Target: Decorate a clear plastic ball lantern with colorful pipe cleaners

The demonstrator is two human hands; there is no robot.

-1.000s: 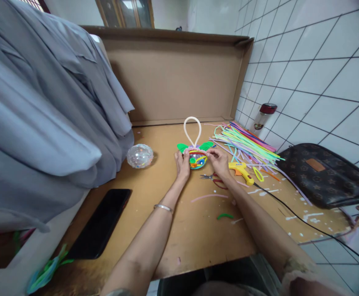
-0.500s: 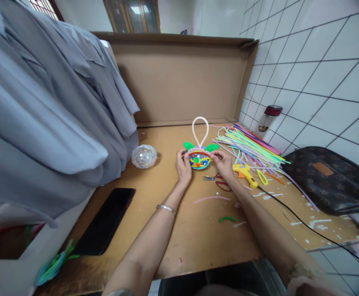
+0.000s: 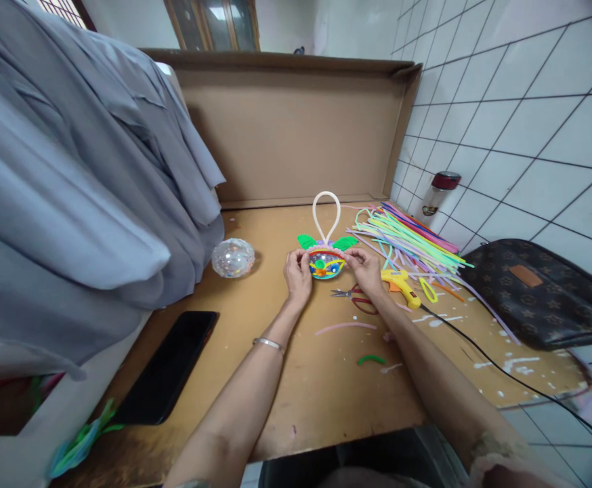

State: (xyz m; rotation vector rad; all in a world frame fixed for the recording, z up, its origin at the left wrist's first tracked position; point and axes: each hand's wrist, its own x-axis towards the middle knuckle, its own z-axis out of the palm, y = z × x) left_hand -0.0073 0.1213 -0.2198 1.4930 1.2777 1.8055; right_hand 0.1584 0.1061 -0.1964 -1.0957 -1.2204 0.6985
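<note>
A clear ball ornament (image 3: 327, 266), trimmed with coloured pipe cleaners, stands on the table between my hands. Two green leaves (image 3: 345, 243) and a white hanging loop (image 3: 326, 218) rise from its top. My left hand (image 3: 298, 272) closes on the ornament's left side, and my right hand (image 3: 366, 269) pinches its right edge. Scissors with red handles (image 3: 363, 299) lie just below my right hand, partly covered by the wrist. A yellow glue gun (image 3: 402, 287) rests to the right of that hand. Left of my hands is another clear ball (image 3: 233, 258) with small coloured bits inside.
Many loose pipe cleaners (image 3: 412, 240) are heaped at the back right, beside a brown bag (image 3: 544, 291) and a red-lidded bottle (image 3: 440, 193). A black phone (image 3: 168, 366) lies front left. Cardboard (image 3: 290, 135) walls the back; grey cloth (image 3: 82, 183) hangs left. The glue gun's cord (image 3: 499, 362) runs right.
The whole view has shifted slightly, so everything appears a little further left. Both hands keep their hold on the ornament, with hardly any movement.
</note>
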